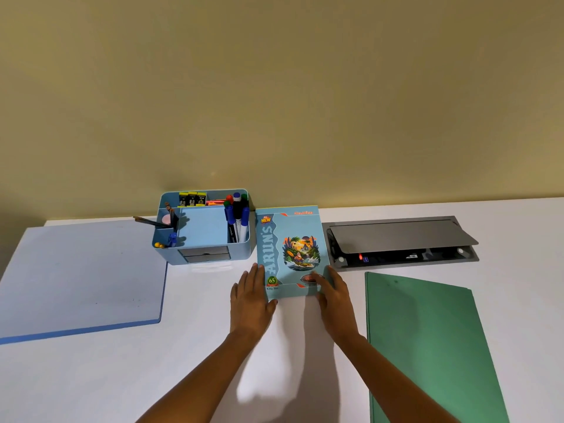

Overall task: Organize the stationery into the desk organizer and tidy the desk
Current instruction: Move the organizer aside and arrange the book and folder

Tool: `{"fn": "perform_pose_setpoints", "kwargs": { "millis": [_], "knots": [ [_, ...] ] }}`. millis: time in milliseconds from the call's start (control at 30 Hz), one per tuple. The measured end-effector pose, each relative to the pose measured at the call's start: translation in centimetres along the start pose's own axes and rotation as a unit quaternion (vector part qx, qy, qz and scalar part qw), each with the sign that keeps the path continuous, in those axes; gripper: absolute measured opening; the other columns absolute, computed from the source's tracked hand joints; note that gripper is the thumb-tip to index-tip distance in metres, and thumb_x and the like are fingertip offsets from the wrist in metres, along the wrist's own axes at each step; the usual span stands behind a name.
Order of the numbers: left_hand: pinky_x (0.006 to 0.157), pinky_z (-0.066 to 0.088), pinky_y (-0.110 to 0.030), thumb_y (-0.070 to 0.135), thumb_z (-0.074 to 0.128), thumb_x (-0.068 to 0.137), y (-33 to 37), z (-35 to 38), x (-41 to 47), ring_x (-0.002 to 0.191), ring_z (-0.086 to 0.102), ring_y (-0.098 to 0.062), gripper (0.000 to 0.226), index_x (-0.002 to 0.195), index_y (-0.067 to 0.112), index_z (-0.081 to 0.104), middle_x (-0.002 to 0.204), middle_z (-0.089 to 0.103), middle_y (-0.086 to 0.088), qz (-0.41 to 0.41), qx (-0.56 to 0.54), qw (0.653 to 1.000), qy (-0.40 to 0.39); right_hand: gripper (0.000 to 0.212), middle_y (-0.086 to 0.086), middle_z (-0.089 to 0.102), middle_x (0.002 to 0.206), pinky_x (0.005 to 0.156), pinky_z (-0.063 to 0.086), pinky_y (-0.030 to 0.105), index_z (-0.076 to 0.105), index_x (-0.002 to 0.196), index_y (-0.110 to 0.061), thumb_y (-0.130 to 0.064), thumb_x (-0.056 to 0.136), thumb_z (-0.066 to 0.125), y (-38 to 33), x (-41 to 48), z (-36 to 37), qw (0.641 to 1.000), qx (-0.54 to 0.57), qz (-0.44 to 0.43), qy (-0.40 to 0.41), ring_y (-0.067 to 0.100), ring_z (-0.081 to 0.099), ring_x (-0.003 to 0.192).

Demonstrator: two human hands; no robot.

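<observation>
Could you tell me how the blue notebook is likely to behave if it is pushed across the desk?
The notebook lies flat on the smooth white desk, so it would probably slide easily rather than tip. It looks thin and soft-covered, so likely light and somewhat floppy if lifted by one edge. The left hand and right hand at its near corners should keep it straight.

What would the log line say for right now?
left hand flat at notebook's left edge | right hand on its lower right corner | notebook lies beside organizer | green folder to the right

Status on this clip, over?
Both hands, left hand and right hand, flat on notebook's near corners. Notebook beside organizer. Nothing blocking.
</observation>
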State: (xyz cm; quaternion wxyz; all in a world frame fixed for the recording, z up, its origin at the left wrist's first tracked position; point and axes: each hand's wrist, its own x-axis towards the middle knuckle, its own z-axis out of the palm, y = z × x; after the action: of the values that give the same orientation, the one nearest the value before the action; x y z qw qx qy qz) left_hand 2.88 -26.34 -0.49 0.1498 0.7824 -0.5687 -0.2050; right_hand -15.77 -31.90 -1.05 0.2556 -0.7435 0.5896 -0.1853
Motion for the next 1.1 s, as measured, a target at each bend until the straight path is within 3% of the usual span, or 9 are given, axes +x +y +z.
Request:
{"fn": "perform_pose_setpoints", "kwargs": {
  "millis": [133, 200, 267, 467, 700, 833, 967, 1100],
  "knots": [
    [0.116, 0.028, -0.034, 0.031, 0.072, 0.079, 0.0, -0.5, -1.3, 0.141, 0.028, -0.02, 0.09, 0.149, 0.014, 0.019, 0.156, 0.024, -0.001, -0.02, -0.078, 0.997, 0.005, 0.052, 0.017, 0.042, 0.142, 0.1, 0.045, 0.045, 0.052, 0.13, -0.024, 0.001, 0.086, 0.062, -0.1, -1.1, -1.2, 1.0, 0.018, -0.016, 0.009, 0.035, 0.042, 0.129],
    [0.118, 0.022, -0.031, 0.031, 0.068, 0.082, 0.3, -0.8, -2.4, 0.143, 0.022, -0.018, 0.087, 0.15, 0.014, 0.017, 0.157, 0.019, 0.001, -0.033, -0.082, 0.996, -0.008, 0.054, 0.014, 0.039, 0.144, 0.102, 0.042, 0.04, 0.048, 0.135, -0.019, 0.001, 0.086, 0.06, -0.2, -2.3, -2.0, 1.0, 0.016, 0.003, 0.015, 0.031, 0.039, 0.131],
    [0.117, 0.02, -0.03, 0.032, 0.065, 0.084, 0.5, -0.8, -3.7, 0.144, 0.021, -0.019, 0.082, 0.149, 0.013, 0.018, 0.158, 0.019, -0.001, -0.031, -0.064, 0.997, -0.01, 0.051, 0.01, 0.037, 0.146, 0.103, 0.039, 0.034, 0.047, 0.136, -0.015, 0.0, 0.087, 0.059, 0.0, -3.7, -2.7, 1.0, 0.001, 0.02, 0.02, 0.026, 0.036, 0.134],
    [0.114, 0.022, -0.028, 0.028, 0.057, 0.089, 0.9, -0.6, -9.1, 0.143, 0.023, -0.021, 0.067, 0.146, 0.009, 0.028, 0.155, 0.024, -0.006, 0.017, -0.071, 0.997, -0.029, 0.049, 0.016, 0.051, 0.128, 0.105, 0.038, 0.04, 0.056, 0.126, -0.006, 0.009, 0.079, 0.065, 1.3, -8.8, -4.6, 0.997, 0.012, 0.009, 0.079, 0.031, 0.046, 0.123],
    [0.108, 0.031, -0.028, 0.027, 0.054, 0.092, 2.0, 0.5, -14.8, 0.135, 0.034, -0.019, 0.053, 0.14, 0.014, 0.037, 0.148, 0.035, 0.001, 0.058, -0.11, 0.991, -0.055, 0.044, 0.008, 0.055, 0.11, 0.089, 0.034, 0.019, 0.062, 0.115, -0.008, 0.01, 0.075, 0.065, 2.1, -15.5, -6.8, 0.99, 0.007, 0.064, 0.127, 0.023, 0.053, 0.103],
    [0.106, 0.034, -0.029, 0.027, 0.05, 0.092, 2.9, 1.5, -16.6, 0.13, 0.04, -0.02, 0.049, 0.139, 0.016, 0.039, 0.144, 0.039, 0.002, 0.094, -0.11, 0.986, -0.081, 0.039, 0.009, 0.054, 0.112, 0.094, 0.038, 0.025, 0.061, 0.114, -0.009, 0.007, 0.079, 0.066, 3.7, -19.2, -7.4, 0.984, 0.008, 0.114, 0.136, 0.023, 0.052, 0.105],
    [0.109, 0.027, -0.025, 0.031, 0.047, 0.094, 4.8, 2.3, -17.6, 0.134, 0.035, -0.017, 0.052, 0.144, 0.021, 0.034, 0.148, 0.035, 0.005, 0.128, -0.078, 0.98, -0.13, 0.038, 0.016, 0.055, 0.114, 0.095, 0.047, 0.036, 0.061, 0.114, -0.005, 0.007, 0.079, 0.067, 6.0, -21.9, -8.8, 0.973, 0.008, 0.17, 0.157, 0.029, 0.053, 0.105],
    [0.114, 0.022, -0.029, 0.035, 0.043, 0.096, 6.9, 3.0, -18.4, 0.14, 0.027, -0.017, 0.057, 0.148, 0.022, 0.023, 0.155, 0.025, 0.004, 0.185, -0.01, 0.962, -0.2, 0.041, 0.019, 0.047, 0.126, 0.103, 0.038, 0.041, 0.055, 0.124, -0.005, 0.003, 0.084, 0.063, 8.5, -23.4, -11.0, 0.952, 0.013, 0.266, 0.151, 0.032, 0.044, 0.118]
  ]
}}
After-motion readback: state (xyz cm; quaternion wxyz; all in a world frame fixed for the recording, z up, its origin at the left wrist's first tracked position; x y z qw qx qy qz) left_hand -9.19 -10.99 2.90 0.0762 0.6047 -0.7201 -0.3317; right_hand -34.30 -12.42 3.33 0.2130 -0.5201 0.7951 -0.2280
